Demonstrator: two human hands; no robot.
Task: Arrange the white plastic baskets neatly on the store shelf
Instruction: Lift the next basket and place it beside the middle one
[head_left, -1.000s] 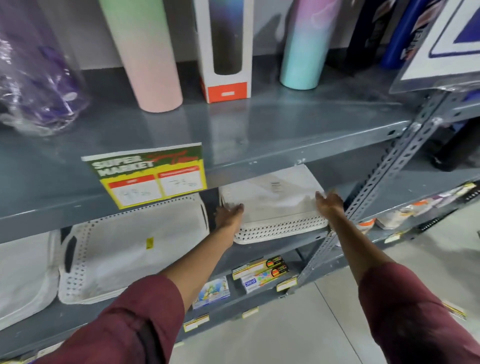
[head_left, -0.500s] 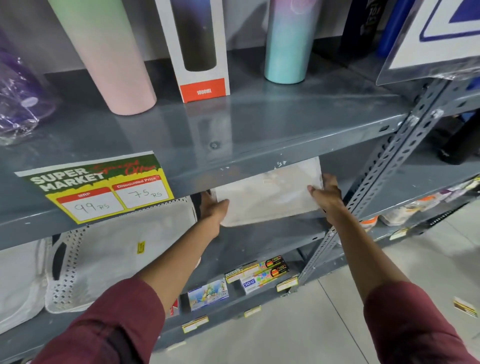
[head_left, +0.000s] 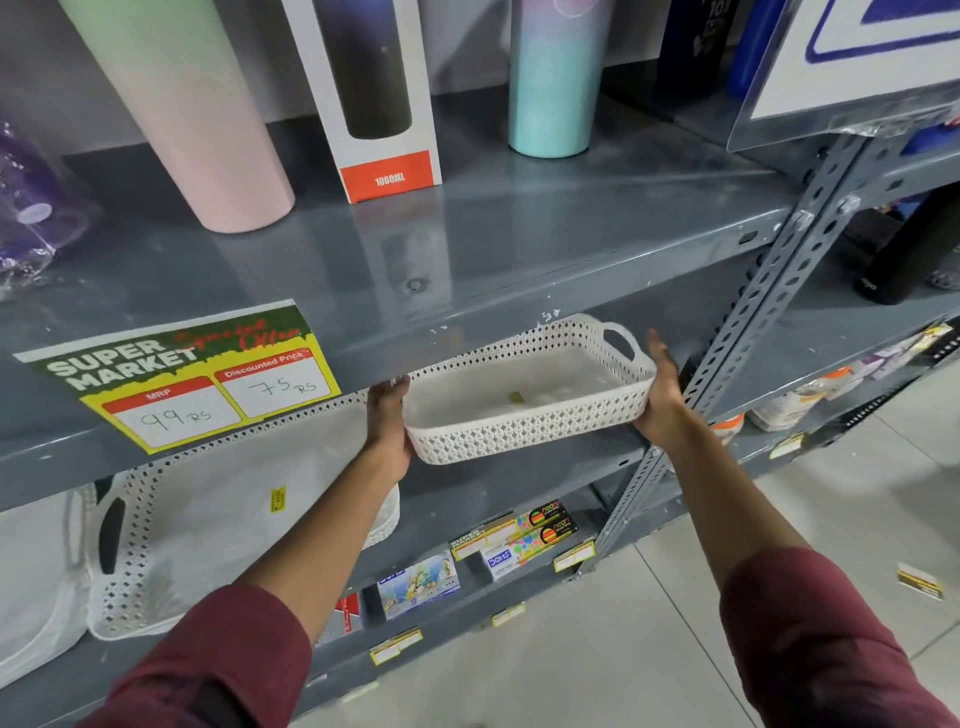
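White perforated basket (head_left: 524, 410) upright, tilted, beside larger basket (head_left: 218, 525) on shelf (head_left: 519, 488).

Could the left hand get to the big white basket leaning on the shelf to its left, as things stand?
Probably yes, once freed. The left hand is gripping one end of the small white basket, with the right hand on the other. The large basket lies right beside the left forearm, nothing between them.

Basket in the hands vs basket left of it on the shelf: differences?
The held basket is gripped at both ends by the left hand and right hand; the shelf basket lies untouched. The held one looks smaller and sits nearly level; the shelf one tilts. Both are white, perforated, with handles.
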